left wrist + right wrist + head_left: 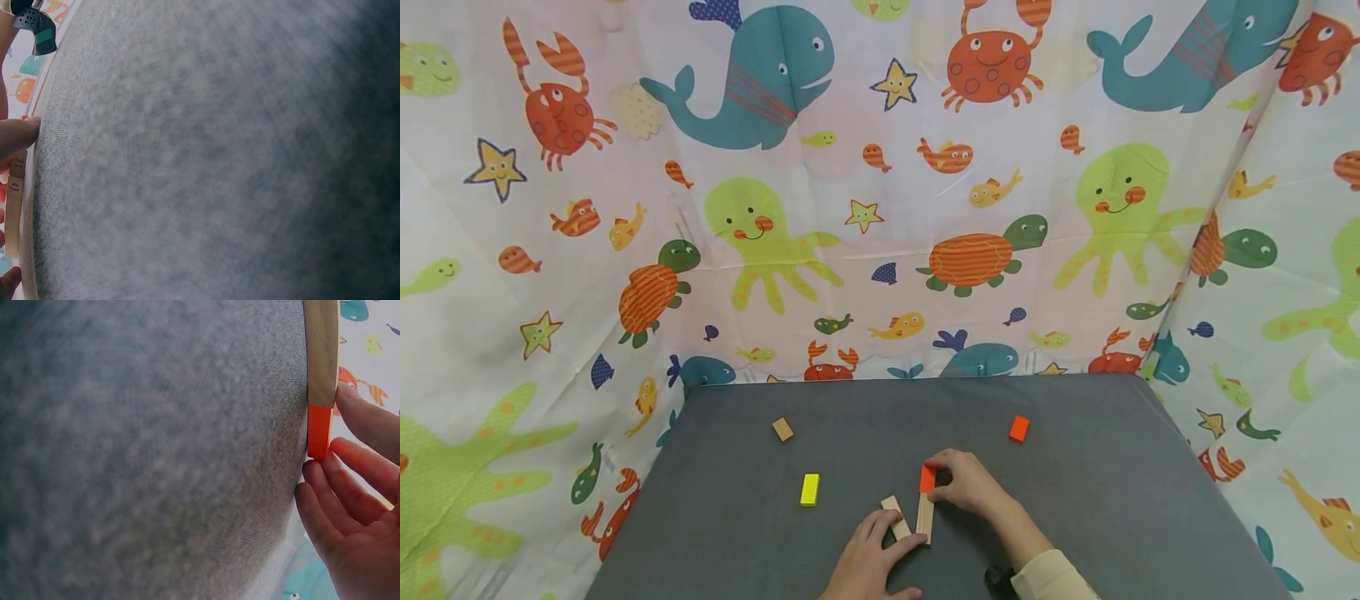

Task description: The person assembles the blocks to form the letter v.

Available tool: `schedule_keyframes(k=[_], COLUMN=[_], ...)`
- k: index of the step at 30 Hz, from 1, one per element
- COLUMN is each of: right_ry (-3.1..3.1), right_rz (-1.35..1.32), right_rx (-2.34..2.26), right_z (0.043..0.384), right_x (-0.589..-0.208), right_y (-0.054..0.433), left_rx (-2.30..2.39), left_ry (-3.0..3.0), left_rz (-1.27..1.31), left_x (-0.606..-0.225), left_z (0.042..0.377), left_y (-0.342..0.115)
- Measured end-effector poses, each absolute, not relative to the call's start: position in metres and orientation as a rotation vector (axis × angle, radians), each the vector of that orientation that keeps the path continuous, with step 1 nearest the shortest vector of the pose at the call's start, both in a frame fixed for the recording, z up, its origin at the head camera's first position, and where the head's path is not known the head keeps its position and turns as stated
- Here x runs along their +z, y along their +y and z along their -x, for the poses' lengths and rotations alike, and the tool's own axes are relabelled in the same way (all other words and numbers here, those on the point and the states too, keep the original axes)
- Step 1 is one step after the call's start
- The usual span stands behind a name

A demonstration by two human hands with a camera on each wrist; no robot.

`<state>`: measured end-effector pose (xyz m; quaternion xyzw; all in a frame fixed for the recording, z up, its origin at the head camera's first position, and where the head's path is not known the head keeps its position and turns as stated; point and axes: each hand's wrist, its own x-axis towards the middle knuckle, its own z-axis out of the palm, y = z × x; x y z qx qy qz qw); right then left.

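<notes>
On the grey table lie two plain wooden blocks: a right one (925, 518) and a left one (896, 514) slanting beside it, with a gap between their far ends. An orange block (928, 478) sits end to end with the right one. My right hand (973, 485) holds the orange block, thumb at its near side and fingers around its far end. My left hand (871, 552) rests fingers on the left wooden block, its thumb (19, 134) stretched to the right block's near end. Printed numbers show on the block ends in the left wrist view.
A yellow block (809, 490) and a small wooden block (783, 429) lie to the left. Another orange block (1018, 429) lies at the back right. A curtain (865, 283) printed with sea animals hangs behind the table (715, 500).
</notes>
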<state>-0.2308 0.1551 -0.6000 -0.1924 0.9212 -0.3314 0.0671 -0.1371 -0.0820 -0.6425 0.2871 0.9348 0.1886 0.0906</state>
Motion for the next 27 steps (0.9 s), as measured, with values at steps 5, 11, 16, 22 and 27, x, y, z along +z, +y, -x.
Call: schedule_keyframes(k=[5, 11, 16, 22, 27], right_ry=[2.778, 2.767, 2.774, 2.771, 2.778], right_rz=[0.594, 0.586, 0.610, 0.607, 0.565], right_rx=[-1.005, -1.010, -0.999, -1.031, -1.048], right_z=[0.230, 0.230, 0.231, 0.231, 0.231], right_x=[-0.599, -0.598, -0.595, -0.593, -0.590], right_y=[0.155, 0.155, 0.156, 0.157, 0.158], left_rx=[0.558, 0.579, 0.590, 0.594, 0.593], left_ry=[2.784, 2.783, 2.787, 2.778, 2.790], left_rz=[-0.861, -0.865, -0.856, -0.850, -0.884], left_x=[-0.643, -0.643, -0.641, -0.642, -0.644], left_z=[0.137, 0.136, 0.136, 0.137, 0.137], left_y=[-0.081, -0.082, -0.082, -0.082, -0.084])
